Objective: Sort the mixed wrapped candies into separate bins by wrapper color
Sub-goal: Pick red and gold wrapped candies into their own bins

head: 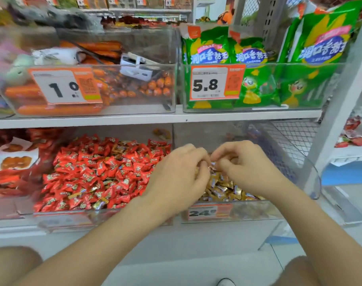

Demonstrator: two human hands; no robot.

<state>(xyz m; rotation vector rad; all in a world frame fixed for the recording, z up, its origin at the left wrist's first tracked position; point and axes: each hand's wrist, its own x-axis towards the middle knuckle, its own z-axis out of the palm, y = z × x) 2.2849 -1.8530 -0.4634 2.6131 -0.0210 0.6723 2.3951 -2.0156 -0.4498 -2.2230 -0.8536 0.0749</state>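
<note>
Two clear bins stand side by side on the lower shelf. The left bin (105,220) is heaped with red-wrapped candies (97,170), with a few gold ones mixed in near its front. The right bin (237,215) holds gold-wrapped candies (223,188). My left hand (180,174) hovers over the divide between the bins, its fingers curled round a few small candies. My right hand (242,162) is over the gold pile, fingers curled and pinching toward the left hand's fingertips. What it pinches is hidden.
The upper shelf carries a clear bin of orange sausages (93,89) tagged 1.0 and a bin of green snack bags (258,87) tagged 5.8. A wire mesh panel (289,141) closes the right side. Red packets (8,157) fill the far-left bin.
</note>
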